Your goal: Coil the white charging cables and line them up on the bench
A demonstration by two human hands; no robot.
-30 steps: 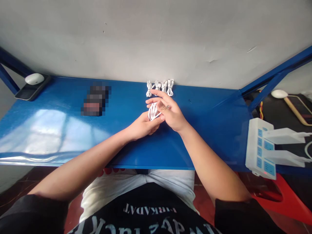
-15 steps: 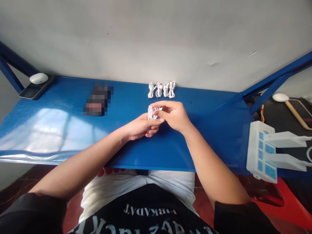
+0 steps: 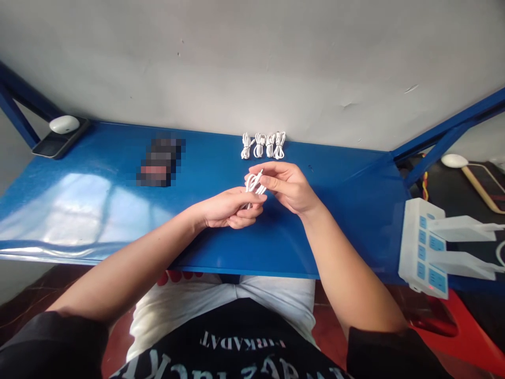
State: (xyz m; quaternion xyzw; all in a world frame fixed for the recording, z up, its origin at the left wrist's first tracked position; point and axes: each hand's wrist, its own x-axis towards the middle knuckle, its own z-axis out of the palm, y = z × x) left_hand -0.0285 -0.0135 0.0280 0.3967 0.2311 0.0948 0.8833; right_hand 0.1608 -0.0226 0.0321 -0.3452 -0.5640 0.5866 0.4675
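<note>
A white charging cable point(image 3: 253, 184), looped into a small coil, is between my hands above the blue table. My left hand point(image 3: 232, 208) grips the lower part of the coil, its thumb lying across the loops. My right hand point(image 3: 290, 187) holds the upper part of the same cable, thumb and fingertips around the loops near a plug end that points up. Parts of the coil are hidden by the fingers. Several bundled white cables point(image 3: 263, 146), each tied at the middle with a dark tie, lie in a row just beyond my hands by the wall.
A blurred-out dark object point(image 3: 160, 162) lies left on the blue table point(image 3: 335, 237). A dark tray point(image 3: 59, 145) with a white rounded item stands at the far left. At right, a white power strip point(image 3: 424, 247) carries two plugged adapters. A grey wall point(image 3: 252, 63) bounds the back.
The coil has tilted and turned in my hands, its loops now leaning right with the plug end showing. My right hand has shifted slightly and its fingers are a little straighter.
</note>
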